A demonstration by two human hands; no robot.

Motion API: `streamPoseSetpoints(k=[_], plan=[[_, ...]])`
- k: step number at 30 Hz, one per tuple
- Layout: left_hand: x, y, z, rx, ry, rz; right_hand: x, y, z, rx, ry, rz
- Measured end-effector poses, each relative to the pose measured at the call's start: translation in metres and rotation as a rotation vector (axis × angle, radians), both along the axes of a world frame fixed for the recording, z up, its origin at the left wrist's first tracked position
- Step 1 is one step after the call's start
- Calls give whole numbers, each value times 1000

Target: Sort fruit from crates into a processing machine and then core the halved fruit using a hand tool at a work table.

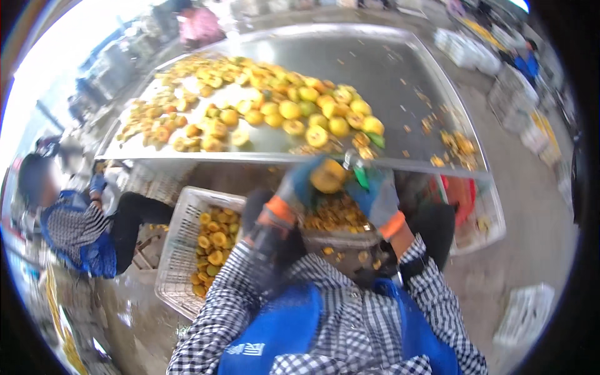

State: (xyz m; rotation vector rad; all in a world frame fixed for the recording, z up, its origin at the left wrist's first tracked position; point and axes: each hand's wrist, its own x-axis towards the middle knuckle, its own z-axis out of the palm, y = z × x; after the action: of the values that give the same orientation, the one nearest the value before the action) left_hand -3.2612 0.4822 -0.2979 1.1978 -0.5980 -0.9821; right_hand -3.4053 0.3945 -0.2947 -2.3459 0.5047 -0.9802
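My left hand [299, 185], in a blue-grey glove with an orange cuff, grips a round yellow fruit [328, 176] that looks like a peach. Beside it, my right hand [379, 199], gloved the same way, is closed on a green-handled tool [361, 178]. A bright metal end tops this tool near the fruit; its exact shape is blurred. Both hands are just in front of the metal table's near edge [281, 158]. Below them sits a container of orange-brown fruit scraps [340, 215]. A heap of whole and cut yellow fruit [290, 110] covers the table's left and middle.
To my left stands a white plastic crate [172, 262] holding halved fruit. A red container [459, 197] and a pale crate are under the table's right end. Scraps [459, 145] lie in the table's right corner. Another person [81, 231] sits at far left.
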Motion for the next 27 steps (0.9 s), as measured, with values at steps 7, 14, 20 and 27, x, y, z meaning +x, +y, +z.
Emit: streamPoseSetpoints(k=[7, 14, 20, 27], plan=[[-10, -13, 3, -84, 380, -30, -7, 14, -12, 137, 45, 16], [-34, -10, 18, -22, 153, 104, -9, 14, -11, 136, 121, 9], [-31, -12, -3, -120, -423, 189, -5, 12, -17, 241, 175, 43], [-29, -19, -18, -154, -157, 272, 3, 11, -40, 340, 36, 186]])
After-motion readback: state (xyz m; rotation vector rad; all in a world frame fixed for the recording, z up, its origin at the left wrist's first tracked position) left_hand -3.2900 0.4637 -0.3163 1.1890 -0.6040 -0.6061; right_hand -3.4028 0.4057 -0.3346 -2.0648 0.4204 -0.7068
